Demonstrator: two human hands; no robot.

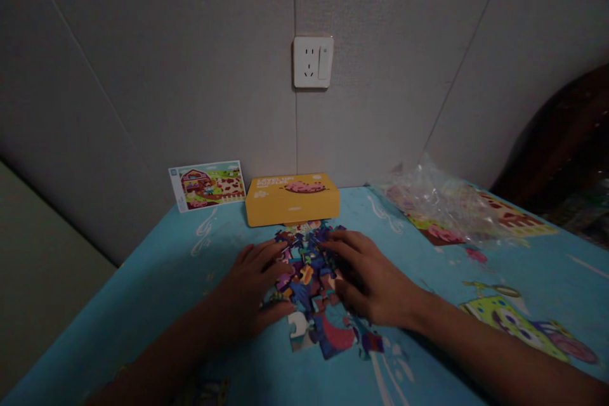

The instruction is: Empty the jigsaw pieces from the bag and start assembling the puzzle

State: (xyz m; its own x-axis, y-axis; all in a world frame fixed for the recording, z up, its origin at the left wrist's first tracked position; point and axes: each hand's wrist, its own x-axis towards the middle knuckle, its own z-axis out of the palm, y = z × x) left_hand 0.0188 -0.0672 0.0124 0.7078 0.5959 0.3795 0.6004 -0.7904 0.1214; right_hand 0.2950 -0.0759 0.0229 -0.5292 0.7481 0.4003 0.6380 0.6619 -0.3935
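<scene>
A heap of jigsaw puzzle pieces (304, 295), mostly blue and purple, lies on the table in front of me. My left hand (254, 288) rests against the heap's left side, fingers apart and touching the outer pieces. On the opposite side my right hand (368, 279) lies with its fingers spread over the edge pieces. Neither hand grips a piece that I can see. At the near end of the heap are a joined-looking piece with a pink curve (339, 333) and a pale piece (299, 325). Some fingertips are partly lost among the pieces.
Behind the heap stands a yellow puzzle box (292, 203). A picture card (209, 186) leans against the wall to its left. Clear plastic wrapping (432, 203) covers part of a farm picture (518, 216) at the right. A blue cartoon-printed cloth (190, 266) covers the table.
</scene>
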